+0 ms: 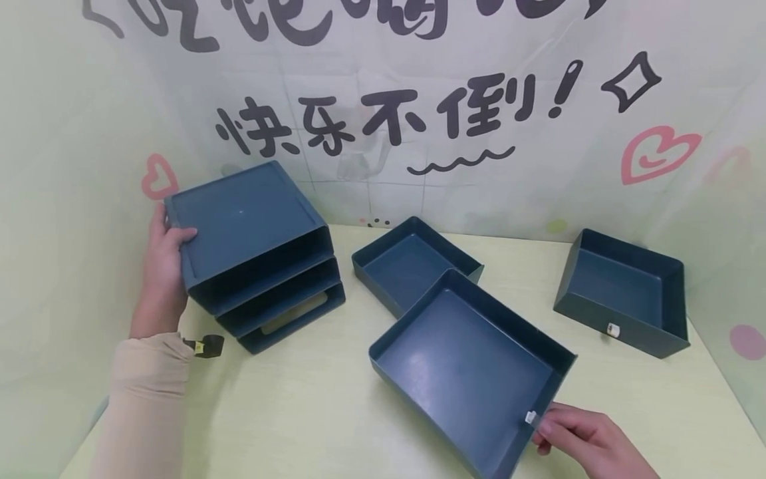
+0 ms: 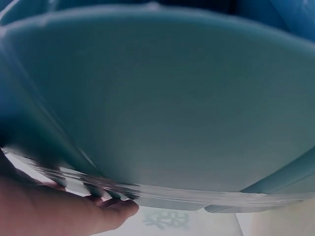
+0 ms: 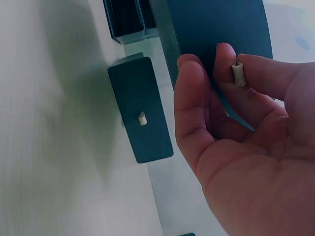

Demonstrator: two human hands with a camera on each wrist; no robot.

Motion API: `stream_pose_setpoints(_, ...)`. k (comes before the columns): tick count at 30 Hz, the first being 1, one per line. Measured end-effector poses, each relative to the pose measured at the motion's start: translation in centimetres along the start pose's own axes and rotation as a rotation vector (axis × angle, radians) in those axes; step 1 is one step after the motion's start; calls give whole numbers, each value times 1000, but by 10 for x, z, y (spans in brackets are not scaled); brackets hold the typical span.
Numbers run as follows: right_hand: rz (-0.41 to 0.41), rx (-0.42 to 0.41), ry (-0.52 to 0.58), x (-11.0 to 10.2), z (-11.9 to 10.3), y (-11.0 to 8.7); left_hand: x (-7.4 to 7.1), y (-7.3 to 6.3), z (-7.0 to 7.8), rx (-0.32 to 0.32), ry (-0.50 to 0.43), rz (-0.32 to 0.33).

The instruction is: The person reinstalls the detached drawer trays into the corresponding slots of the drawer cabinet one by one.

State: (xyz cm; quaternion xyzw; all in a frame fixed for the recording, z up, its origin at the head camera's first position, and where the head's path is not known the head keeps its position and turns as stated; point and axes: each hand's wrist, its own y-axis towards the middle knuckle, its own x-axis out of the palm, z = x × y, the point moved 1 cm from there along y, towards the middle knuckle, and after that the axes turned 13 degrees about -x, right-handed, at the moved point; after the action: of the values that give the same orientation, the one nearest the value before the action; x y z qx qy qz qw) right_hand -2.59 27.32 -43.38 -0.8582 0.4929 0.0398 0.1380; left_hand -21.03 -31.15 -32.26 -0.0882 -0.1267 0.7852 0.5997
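Observation:
My left hand (image 1: 163, 269) grips the side of a dark blue drawer cabinet (image 1: 245, 213), thumb over its top edge. The cabinet has stacked slots facing the front right and sits askew; its lowest slot shows a pale rounded opening. In the left wrist view, the fingertips (image 2: 123, 209) lie along the edge of the cabinet's blue-green wall. With thumb and fingers, my right hand (image 1: 589, 436) pinches the small white knob (image 3: 238, 73) of a shallow blue drawer (image 1: 461, 362). That drawer slants in front of me, its far corner overlapping another drawer (image 1: 413, 256) behind it.
A third drawer (image 1: 622, 279) with a white knob (image 1: 613, 330) stands at the right of the pale table (image 1: 299, 406). A printed cloth (image 1: 371, 193) with black characters and pink hearts hangs behind and along the sides.

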Motion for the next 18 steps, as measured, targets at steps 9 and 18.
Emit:
stream_pose_setpoints(9, -21, 3, 84, 16, -1, 10, 3, 0, -2, -1, 1, 12)
stream_pose_setpoints(18, -87, -98, 131, 37, -5, 17, 3, -1, -1, 2, -19, -7)
